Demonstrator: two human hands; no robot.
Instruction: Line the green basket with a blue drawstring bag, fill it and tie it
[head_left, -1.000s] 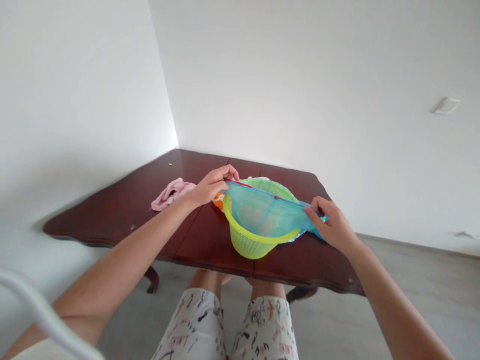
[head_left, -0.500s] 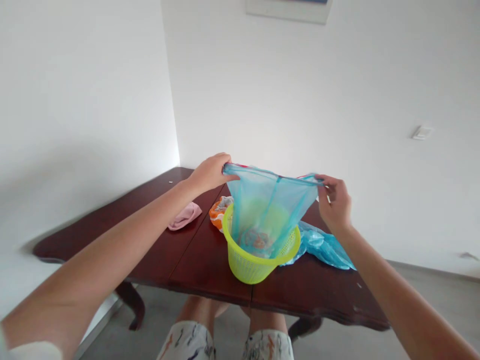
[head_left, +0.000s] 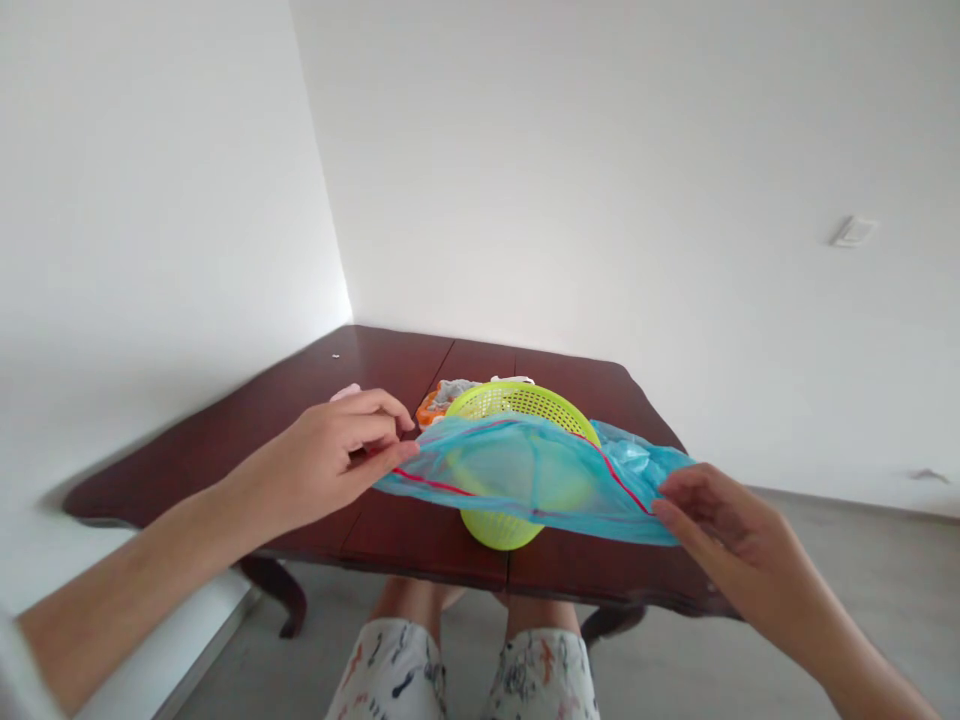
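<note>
A translucent blue plastic bag (head_left: 495,470) with a red drawstring round its mouth is stretched sideways between my hands. My left hand (head_left: 337,450) is closed on the bag's left corner, thumb against the fingers. Opposite it, my right hand (head_left: 731,530) pinches the right corner. The bag hangs in front of the yellow-green perforated basket (head_left: 517,400) and hides much of it. Basket rim and base show above and below the film. Its contents cannot be made out.
On the dark wooden table (head_left: 300,400), an orange and white item (head_left: 431,408) lies behind the basket's left side. A crumpled blue plastic bag (head_left: 634,455) lies to the right. Pink cloth (head_left: 346,392) peeks out behind my left hand. White walls stand behind and at left.
Both hands have come down and nearer to me, spreading wider apart. The bag has left its upright position in the basket and now stretches low across the basket's front.
</note>
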